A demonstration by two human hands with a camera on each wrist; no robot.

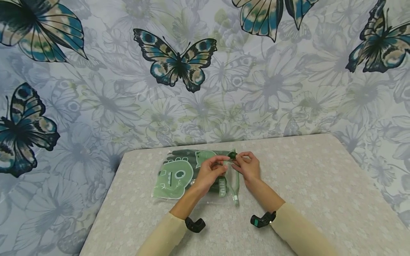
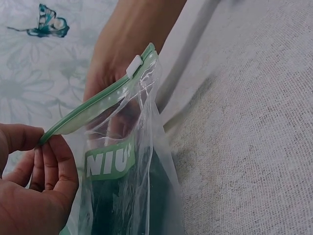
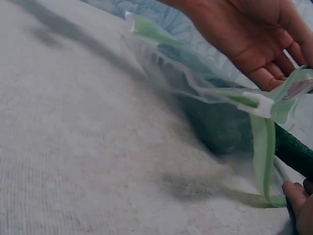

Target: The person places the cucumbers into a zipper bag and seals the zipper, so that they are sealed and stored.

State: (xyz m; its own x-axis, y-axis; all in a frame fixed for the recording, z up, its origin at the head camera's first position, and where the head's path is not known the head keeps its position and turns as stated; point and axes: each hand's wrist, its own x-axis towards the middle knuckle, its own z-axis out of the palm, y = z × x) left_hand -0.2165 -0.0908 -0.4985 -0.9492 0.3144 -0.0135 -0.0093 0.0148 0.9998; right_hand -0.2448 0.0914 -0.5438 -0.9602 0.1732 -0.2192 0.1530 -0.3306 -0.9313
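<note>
A clear zip bag [image 1: 174, 179] printed with a green cartoon face lies on the table, with long dark green cucumbers showing through it. Its green zip edge [image 2: 93, 102] runs along the right side, and a white slider [image 2: 134, 67] sits near one end. My left hand [image 1: 209, 172] pinches this edge between thumb and fingers. At the mouth of the bag, my right hand [image 1: 250, 168] holds the end of a dark green cucumber [image 3: 293, 151], which passes through the opening. Most of the right hand's fingers are cut off in the right wrist view.
The bag rests on a pale patterned tablecloth [image 1: 304, 177]. Behind the table's far edge stands a wall [image 1: 205, 117] covered in flowers and butterflies. Black wrist cameras [image 1: 195, 225] are strapped to both forearms.
</note>
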